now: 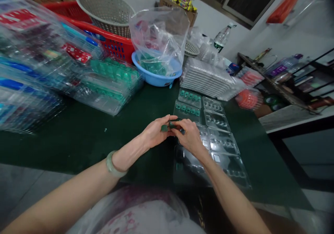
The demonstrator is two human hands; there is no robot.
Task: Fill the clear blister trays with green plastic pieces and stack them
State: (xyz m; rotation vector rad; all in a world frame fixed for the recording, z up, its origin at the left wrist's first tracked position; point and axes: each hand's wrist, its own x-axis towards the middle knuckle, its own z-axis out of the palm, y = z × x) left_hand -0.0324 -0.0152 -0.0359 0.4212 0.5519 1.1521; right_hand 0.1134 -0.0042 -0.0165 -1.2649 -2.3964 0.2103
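Note:
My left hand [156, 131] is turned palm up and cupped, with a small green plastic piece [164, 128] lying in it. The fingers and thumb of my right hand [188, 133] are pinched together over that palm, on a small dark green piece [171, 124] that they partly hide. Under and beside my right hand lie two columns of clear plastic blister trays [223, 140]. Green pieces [187, 109] sit in a row in the far left trays. One more green piece [179, 166] shows in the nearest left tray.
On the dark green table [146, 105] a blue basin [158, 79] holds green pieces and a clear bag [161, 28]. Filled packs [104, 84] are piled left, before a red basket [118, 47] with a grey colander [104, 7]. Stacked clear trays [208, 79] stand behind the laid-out ones.

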